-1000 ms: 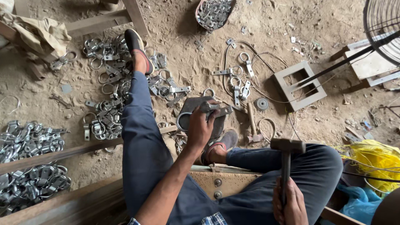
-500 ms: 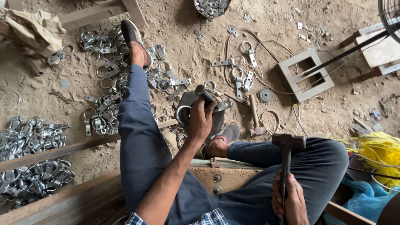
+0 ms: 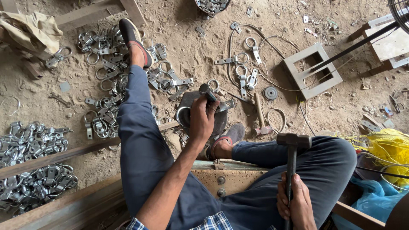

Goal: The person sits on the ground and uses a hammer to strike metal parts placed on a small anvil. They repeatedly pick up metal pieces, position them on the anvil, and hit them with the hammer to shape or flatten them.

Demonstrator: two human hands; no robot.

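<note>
A crumpled beige cloth (image 3: 30, 30) lies at the upper left of the frame on the sandy dirt floor (image 3: 179, 25). Heaps of shiny metal ring-and-plate fittings (image 3: 32, 140) fill the lower left, with a long wooden beam (image 3: 55, 156) running between them. A square grey metal frame with two openings (image 3: 312, 70) sits at the upper right, near a small round grey disc (image 3: 270, 93). A tangle of yellow cord (image 3: 385, 149) and blue plastic sheeting (image 3: 370, 200) occupy the lower right.
</note>
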